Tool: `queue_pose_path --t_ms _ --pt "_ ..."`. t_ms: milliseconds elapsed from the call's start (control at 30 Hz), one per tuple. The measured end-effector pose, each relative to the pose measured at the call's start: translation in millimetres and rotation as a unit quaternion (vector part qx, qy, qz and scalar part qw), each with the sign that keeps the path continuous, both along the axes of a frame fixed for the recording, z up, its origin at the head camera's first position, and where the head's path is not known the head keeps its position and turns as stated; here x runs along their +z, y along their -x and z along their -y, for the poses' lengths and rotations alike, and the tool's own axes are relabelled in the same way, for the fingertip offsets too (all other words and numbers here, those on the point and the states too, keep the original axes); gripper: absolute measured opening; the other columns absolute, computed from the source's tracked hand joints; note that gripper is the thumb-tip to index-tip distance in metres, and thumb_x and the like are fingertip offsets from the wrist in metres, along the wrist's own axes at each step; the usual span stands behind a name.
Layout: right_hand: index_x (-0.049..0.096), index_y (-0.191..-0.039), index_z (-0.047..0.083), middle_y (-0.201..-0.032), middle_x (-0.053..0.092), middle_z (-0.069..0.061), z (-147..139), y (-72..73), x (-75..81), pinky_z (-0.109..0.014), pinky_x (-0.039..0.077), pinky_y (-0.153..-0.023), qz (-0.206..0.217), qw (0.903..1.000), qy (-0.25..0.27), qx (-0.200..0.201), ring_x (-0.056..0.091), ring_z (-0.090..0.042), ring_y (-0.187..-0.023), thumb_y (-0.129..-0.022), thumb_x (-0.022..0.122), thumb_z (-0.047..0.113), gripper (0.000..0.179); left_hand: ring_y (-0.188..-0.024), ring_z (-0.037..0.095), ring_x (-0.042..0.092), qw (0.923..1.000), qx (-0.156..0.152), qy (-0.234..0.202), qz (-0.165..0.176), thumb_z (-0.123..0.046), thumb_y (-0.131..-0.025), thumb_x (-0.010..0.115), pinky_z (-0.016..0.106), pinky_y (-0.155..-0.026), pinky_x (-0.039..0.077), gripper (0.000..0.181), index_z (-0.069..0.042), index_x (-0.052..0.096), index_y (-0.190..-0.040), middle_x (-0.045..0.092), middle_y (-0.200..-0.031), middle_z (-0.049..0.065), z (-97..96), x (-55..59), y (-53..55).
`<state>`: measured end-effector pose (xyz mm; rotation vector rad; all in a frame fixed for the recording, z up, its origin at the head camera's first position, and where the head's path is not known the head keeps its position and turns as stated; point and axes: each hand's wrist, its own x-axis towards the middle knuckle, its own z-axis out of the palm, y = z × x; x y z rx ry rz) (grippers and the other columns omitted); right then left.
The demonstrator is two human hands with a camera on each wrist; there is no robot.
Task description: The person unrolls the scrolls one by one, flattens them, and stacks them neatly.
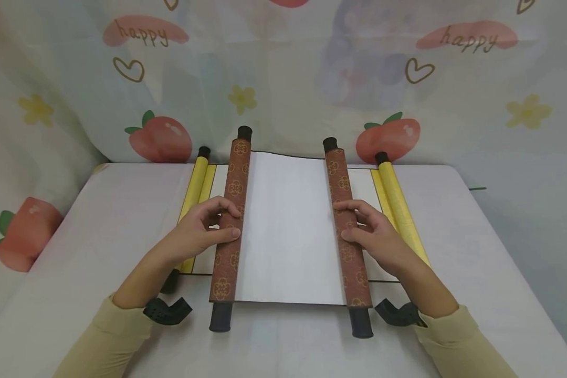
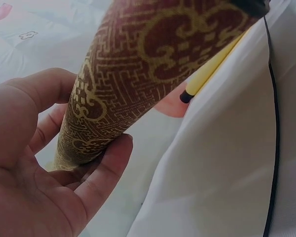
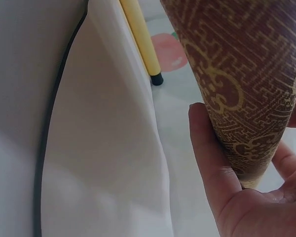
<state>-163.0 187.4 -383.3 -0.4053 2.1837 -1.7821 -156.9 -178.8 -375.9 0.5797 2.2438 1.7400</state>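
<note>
Curling partway round 2 brown, gold-patterned rollers (image 1: pixel 237 184), the left hand (image 1: pixel 202 227) and right hand (image 1: pixel 372 227) grip them, white paper (image 1: pixel 288 226) stretching between.

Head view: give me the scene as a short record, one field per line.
Left hand: grips the left brown roller
Right hand: grips the right brown roller
Between the brown rollers: white sheet, spread open, no marks visible
Roller ends: black caps
Partly hidden behind the sheet and brown rollers: yellow scroll, unrolled
Surface: white-covered table
Backdrop: printed cloth bearing the word "happy"
</note>
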Motion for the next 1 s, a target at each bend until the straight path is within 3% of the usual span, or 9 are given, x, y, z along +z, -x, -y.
queue_pose_path --t_ms 300,700,1000 --pt "0.046 -0.128 0.014 -0.126 0.043 -0.012 1 1.1 -2.5 -0.040 0.052 -0.072 0.000 1.0000 -0.001 0.009 0.055 -0.032 -0.100 -0.080 0.071 0.011 0.054 -0.091 0.031 0.053 1.0000 -0.002 -0.007 -0.004 -0.014 -0.083 0.068 0.041 -0.069 0.051 0.028 -0.013 0.054 -0.107 0.050 -0.107 0.009 2.0 -1.9 1.4" --pt "0.046 -0.129 0.014 -0.131 0.040 -0.005 -3 3.5 0.3 -0.038 0.051 -0.075 -0.021 0.9997 -0.010 0.002 0.052 -0.032 -0.103 -0.086 0.061 0.004 0.047 -0.089 0.030 0.052 1.0000 0.005 -0.006 0.001 -0.012 -0.082 0.069 0.038 -0.068 0.051 0.028 -0.012 0.054 -0.106 0.050 -0.107 0.009 5.1 -1.7 2.9" --pt "0.045 -0.129 0.015 -0.130 0.040 -0.006 -5 3.6 0.5 -0.037 0.051 -0.076 -0.013 0.9998 -0.013 -0.004 0.052 -0.032 -0.104 -0.086 0.061 0.005 0.047 -0.088 0.029 0.051 1.0000 0.002 -0.005 0.003 -0.004 -0.083 0.065 0.036 -0.068 0.050 0.028 -0.003 0.052 -0.107 0.050 -0.105 0.013 -1.5 18.8 -5.7"
